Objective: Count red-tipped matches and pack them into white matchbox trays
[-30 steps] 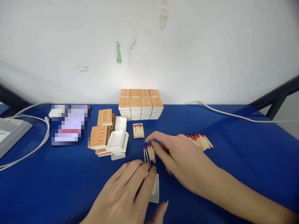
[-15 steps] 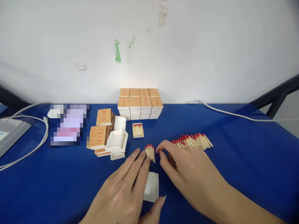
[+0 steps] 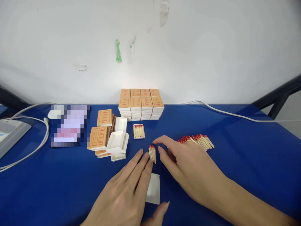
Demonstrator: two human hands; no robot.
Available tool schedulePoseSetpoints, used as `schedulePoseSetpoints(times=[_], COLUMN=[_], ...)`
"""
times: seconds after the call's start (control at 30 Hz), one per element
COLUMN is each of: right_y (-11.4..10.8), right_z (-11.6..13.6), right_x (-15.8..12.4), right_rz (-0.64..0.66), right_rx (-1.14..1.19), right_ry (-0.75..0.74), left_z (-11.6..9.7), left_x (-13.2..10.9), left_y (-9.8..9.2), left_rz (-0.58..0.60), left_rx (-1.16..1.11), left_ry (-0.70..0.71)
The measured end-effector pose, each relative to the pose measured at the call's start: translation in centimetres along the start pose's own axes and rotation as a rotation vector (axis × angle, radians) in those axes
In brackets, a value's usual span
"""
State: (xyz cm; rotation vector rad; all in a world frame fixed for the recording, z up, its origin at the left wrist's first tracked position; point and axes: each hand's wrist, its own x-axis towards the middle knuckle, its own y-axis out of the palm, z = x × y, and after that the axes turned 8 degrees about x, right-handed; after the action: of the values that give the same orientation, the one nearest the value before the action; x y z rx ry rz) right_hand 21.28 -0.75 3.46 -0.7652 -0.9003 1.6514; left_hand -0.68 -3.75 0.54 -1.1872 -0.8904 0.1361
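A small bundle of red-tipped matches (image 3: 152, 154) lies on the blue table between my hands. My left hand (image 3: 125, 188) is laid flat with fingers stretched out, its fingertips against the bundle's left side. My right hand (image 3: 185, 166) is at the bundle's right, index finger and thumb apart, the index tip near the match heads; nothing shows between them. Beneath my left hand's fingers and thumb a white rectangular piece (image 3: 154, 189) is partly covered. Behind the right hand spreads a larger match pile (image 3: 202, 141), partly hidden by it. An open tray filled with matches (image 3: 139, 131) sits farther back.
Stacked orange-topped matchboxes (image 3: 141, 103) stand against the wall. At left are orange matchbox sleeves (image 3: 98, 137) and empty white trays (image 3: 115, 142). Farther left lie a pixelated phone-like object (image 3: 71, 125) and white cables (image 3: 48, 131). Another cable (image 3: 225, 113) runs along the back right.
My left fingertips have shifted slightly right, and the bundle looks narrower. My right index finger has moved left and up towards the match heads.
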Motion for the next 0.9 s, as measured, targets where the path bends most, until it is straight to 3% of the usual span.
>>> schedulePoseSetpoints(times=[0.5,0.9], right_y=[0.0,0.2], right_z=[0.4,0.0], right_x=[-0.2,-0.6], right_rz=[0.009,-0.032], right_rx=[-0.024,-0.059], right_ry=[-0.12,-0.096], left_z=[0.0,0.0], left_x=[0.3,0.3], left_y=[0.0,-0.2], left_rz=[0.011,0.028], left_rx=[0.019,0.007], left_ry=[0.025,0.052])
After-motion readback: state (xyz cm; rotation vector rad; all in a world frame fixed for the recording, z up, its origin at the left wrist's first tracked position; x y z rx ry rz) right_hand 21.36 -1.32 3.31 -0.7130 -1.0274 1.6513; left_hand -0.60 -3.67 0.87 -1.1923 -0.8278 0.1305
